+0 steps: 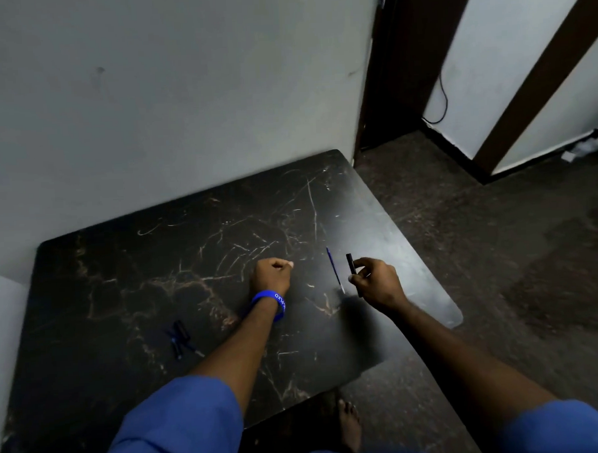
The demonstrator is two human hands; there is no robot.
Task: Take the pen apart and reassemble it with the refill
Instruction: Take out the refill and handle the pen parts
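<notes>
A thin blue refill lies on the black marbled table, pointing away from me, just left of my right hand. My right hand grips a dark pen barrel that sticks up past the fingers and out below them. My left hand rests on the table as a closed fist, a blue wristband behind it; whether it holds a small part I cannot tell. Other dark pen pieces lie in a small pile near the table's left front.
The table stands against a white wall at the back and left. Its right edge drops to a dark floor. My bare foot shows under the front edge. A doorway with a dark frame is at the far right.
</notes>
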